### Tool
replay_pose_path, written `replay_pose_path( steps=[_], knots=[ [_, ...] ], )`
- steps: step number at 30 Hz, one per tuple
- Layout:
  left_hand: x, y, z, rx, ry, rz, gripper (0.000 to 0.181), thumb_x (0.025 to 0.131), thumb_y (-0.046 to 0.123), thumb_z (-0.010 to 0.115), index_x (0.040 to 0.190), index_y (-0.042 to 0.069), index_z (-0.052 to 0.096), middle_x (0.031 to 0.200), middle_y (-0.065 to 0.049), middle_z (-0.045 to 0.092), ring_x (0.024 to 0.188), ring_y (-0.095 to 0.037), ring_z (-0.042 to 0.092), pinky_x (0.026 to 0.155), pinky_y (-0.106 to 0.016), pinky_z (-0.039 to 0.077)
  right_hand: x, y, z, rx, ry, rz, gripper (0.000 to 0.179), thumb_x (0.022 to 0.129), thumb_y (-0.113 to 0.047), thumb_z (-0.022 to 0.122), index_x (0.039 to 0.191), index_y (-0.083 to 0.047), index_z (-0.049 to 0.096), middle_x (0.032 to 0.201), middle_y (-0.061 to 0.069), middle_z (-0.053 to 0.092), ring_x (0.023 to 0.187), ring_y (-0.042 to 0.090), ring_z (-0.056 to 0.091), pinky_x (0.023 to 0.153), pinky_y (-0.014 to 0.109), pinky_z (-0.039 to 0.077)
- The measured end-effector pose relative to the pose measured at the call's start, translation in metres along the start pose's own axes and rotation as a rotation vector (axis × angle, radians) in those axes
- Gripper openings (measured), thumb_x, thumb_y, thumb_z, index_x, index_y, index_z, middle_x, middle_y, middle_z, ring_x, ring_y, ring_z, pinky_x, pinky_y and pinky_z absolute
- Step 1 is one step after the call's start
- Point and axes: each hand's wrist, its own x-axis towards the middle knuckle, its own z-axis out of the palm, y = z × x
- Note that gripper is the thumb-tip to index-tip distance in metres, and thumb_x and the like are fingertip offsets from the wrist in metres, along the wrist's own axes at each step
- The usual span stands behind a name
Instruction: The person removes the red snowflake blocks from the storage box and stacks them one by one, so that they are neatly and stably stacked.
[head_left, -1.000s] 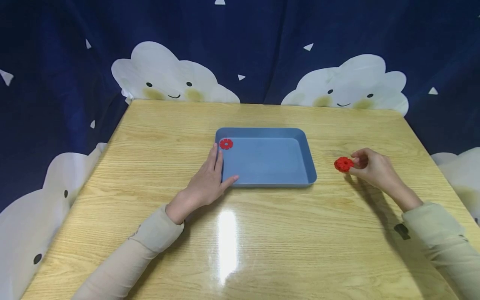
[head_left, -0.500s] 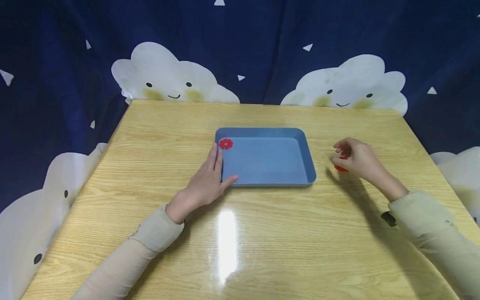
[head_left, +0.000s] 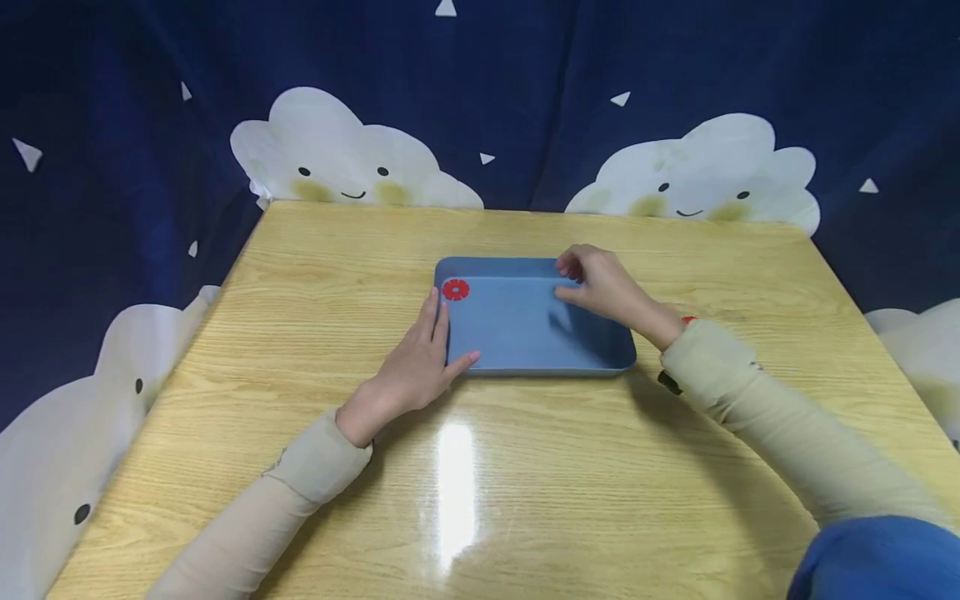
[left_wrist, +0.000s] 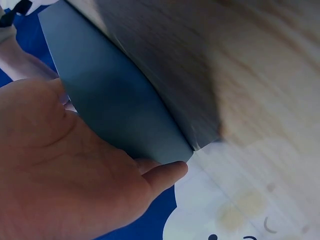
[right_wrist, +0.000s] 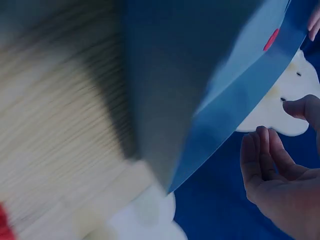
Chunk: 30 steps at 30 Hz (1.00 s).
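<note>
In the head view, a shallow blue-grey tray [head_left: 525, 372] sits on the table with a red flower-shaped disc [head_left: 455, 290] at its back left corner. My left hand [head_left: 412, 367] rests on the tray's left side, fingers straight along the wall and thumb at the front edge. My right hand [head_left: 603, 283] is over the tray's right part, fingers bent and thumb apart. Nothing shows between them in the right wrist view, where the hand [right_wrist: 280, 175] hovers beside the tray wall [right_wrist: 165, 90]. Part of another red piece [head_left: 689, 319] peeks out behind the right wrist, mostly hidden.
The wooden table [head_left: 337, 275] extends around the tray on all sides. Behind it hangs a dark blue curtain [head_left: 517, 83] with white clouds. A rounded blue shape [head_left: 877, 558] covers the lower right corner of the head view, over the right sleeve.
My right hand let go of the red piece on the table to the right, then moved left over the tray. The left hand stayed in place. A blue shape appeared at lower right.
</note>
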Motion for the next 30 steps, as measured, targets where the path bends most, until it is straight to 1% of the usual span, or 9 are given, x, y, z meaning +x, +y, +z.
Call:
replay_pose_path(
  steps=[6,11,16,19,22,26,30],
  knots=[
    [0.000,0.000,0.001,0.003,0.014,0.018,0.089,0.102,0.053,0.041,0.152,-0.009,0.002,0.159,-0.024,-0.016,0.148,-0.035,-0.003,0.118,-0.043,0.014,0.028,-0.019,0.021,-0.004,-0.064,-0.050,0.032,0.080,-0.009,0.075,0.105,0.007,0.065,0.100,0.019,0.066,0.091,0.030,0.065,0.082,0.041,0.052],
    [0.000,0.000,0.001,0.005,-0.002,0.006,0.090,0.101,0.055,0.040,0.152,-0.008,0.000,0.159,-0.023,-0.017,0.148,-0.034,-0.004,0.117,-0.042,0.015,0.045,-0.031,0.034,-0.019,-0.143,-0.096,0.031,0.083,-0.010,0.073,0.107,0.006,0.064,0.102,0.017,0.066,0.092,0.028,0.064,0.083,0.040,0.052],
    [0.000,0.000,0.000,0.015,-0.020,-0.003,0.092,0.100,0.057,0.040,0.152,-0.008,0.000,0.160,-0.020,-0.018,0.148,-0.032,-0.006,0.117,-0.042,0.014,0.056,-0.042,0.043,-0.048,-0.200,-0.108,0.032,0.083,-0.010,0.073,0.109,0.006,0.064,0.104,0.017,0.066,0.095,0.028,0.063,0.085,0.039,0.051],
    [0.000,0.000,0.000,0.014,-0.022,-0.002,0.093,0.100,0.057,0.040,0.152,-0.008,0.001,0.160,-0.020,-0.017,0.148,-0.032,-0.005,0.117,-0.043,0.016,0.063,-0.047,0.053,-0.064,-0.230,-0.106,0.034,0.084,-0.009,0.075,0.112,0.006,0.064,0.106,0.017,0.066,0.097,0.028,0.062,0.087,0.038,0.051],
    [0.000,-0.001,0.001,0.011,-0.019,-0.001,0.092,0.100,0.057,0.040,0.152,-0.009,0.001,0.160,-0.021,-0.017,0.148,-0.033,-0.003,0.117,-0.043,0.018,0.068,-0.049,0.065,-0.077,-0.258,-0.127,0.036,0.084,-0.009,0.076,0.113,0.007,0.064,0.108,0.018,0.066,0.098,0.028,0.063,0.087,0.038,0.051],
    [0.000,-0.001,0.001,0.012,-0.019,-0.003,0.091,0.100,0.057,0.039,0.153,-0.007,0.000,0.160,-0.020,-0.018,0.148,-0.032,-0.002,0.116,-0.043,0.018,0.072,-0.050,0.081,-0.078,-0.267,-0.173,0.036,0.084,-0.008,0.075,0.115,0.007,0.064,0.110,0.018,0.067,0.098,0.029,0.063,0.088,0.038,0.051],
    [0.001,-0.001,0.001,0.011,-0.017,-0.002,0.091,0.100,0.057,0.038,0.153,-0.007,0.001,0.160,-0.020,-0.019,0.148,-0.031,-0.003,0.116,-0.043,0.018,0.075,-0.051,0.091,-0.065,-0.261,-0.184,0.035,0.085,-0.006,0.075,0.116,0.006,0.065,0.111,0.017,0.067,0.101,0.027,0.061,0.090,0.037,0.050]
  ],
)
